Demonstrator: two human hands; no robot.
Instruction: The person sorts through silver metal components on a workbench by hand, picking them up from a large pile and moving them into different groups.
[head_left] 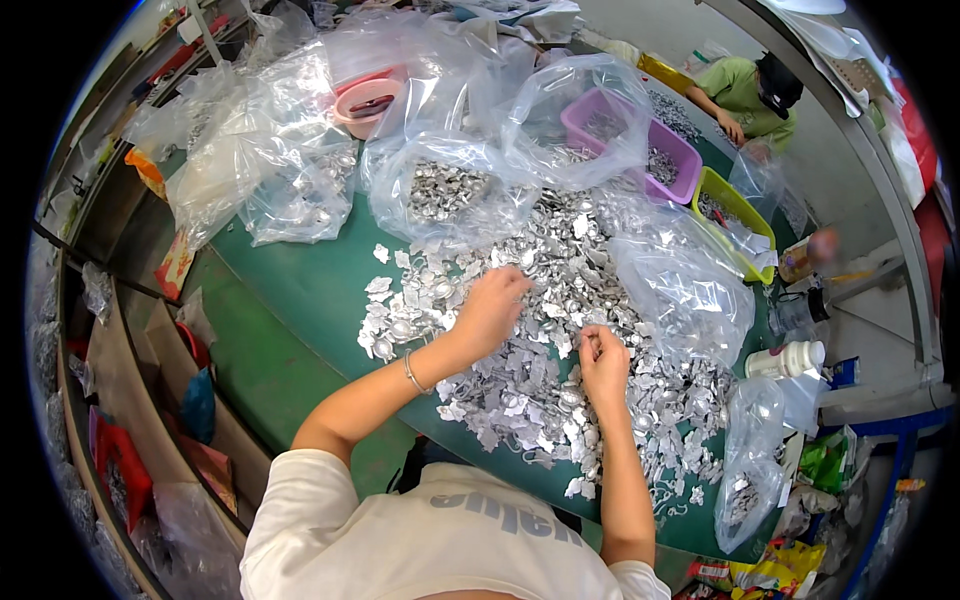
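Note:
A wide heap of small flat silver metal pieces is spread over the green table. My left hand, a bracelet on its wrist, is over the middle of the heap. Its fingers are curled in against the pieces, and whatever they grip is hidden. To its right and a little nearer, my right hand is closed, with thumb and fingertips pinched together at the heap. Anything in that pinch is too small to make out. Clear plastic bags of similar pieces lie just beyond.
A pink tub stands at the far left among bags. Purple and lime-green baskets hold more pieces at the far right. A white bottle stands at the right edge. Beyond, a person in green works at the table.

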